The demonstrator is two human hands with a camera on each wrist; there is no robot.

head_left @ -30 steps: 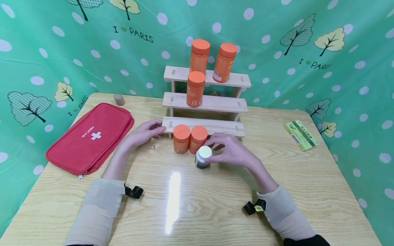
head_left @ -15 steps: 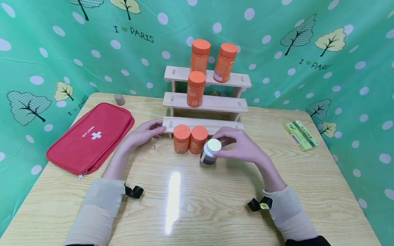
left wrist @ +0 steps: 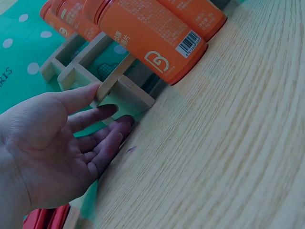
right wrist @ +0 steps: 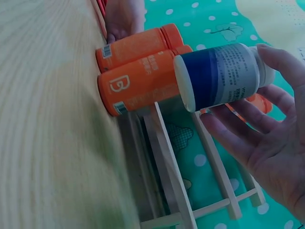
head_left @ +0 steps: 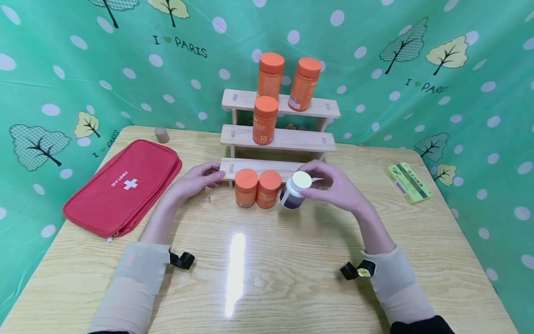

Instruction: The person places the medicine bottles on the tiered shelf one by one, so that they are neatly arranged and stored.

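Between the thumb and fingers of my right hand [head_left: 338, 188] is a small white-capped pill bottle [head_left: 295, 190] with a dark blue and white label. The right wrist view shows the bottle [right wrist: 221, 76] held off the table. Beside it, two orange bottles [head_left: 246, 188] stand on the table before the lowest step of a three-tier wooden shelf [head_left: 275, 139]. My left hand [head_left: 196, 181] is at the left end of that step. In the left wrist view its thumb touches the step's end [left wrist: 107, 88], and the other fingers are loosely bent below, holding nothing.
Orange bottles also stand on the shelf: one [head_left: 265, 120] on the middle step, two on the top step [head_left: 325, 107]. A red first-aid pouch [head_left: 125, 185] lies left, near a small grey cylinder [head_left: 162, 135]. A green-yellow box [head_left: 408, 183] lies right. A patterned curtain [head_left: 367, 83] hangs behind.
My right hand has lifted the pill bottle and carried it right and toward the shelf, past the front orange bottles. The left hand has stayed at the shelf's end.
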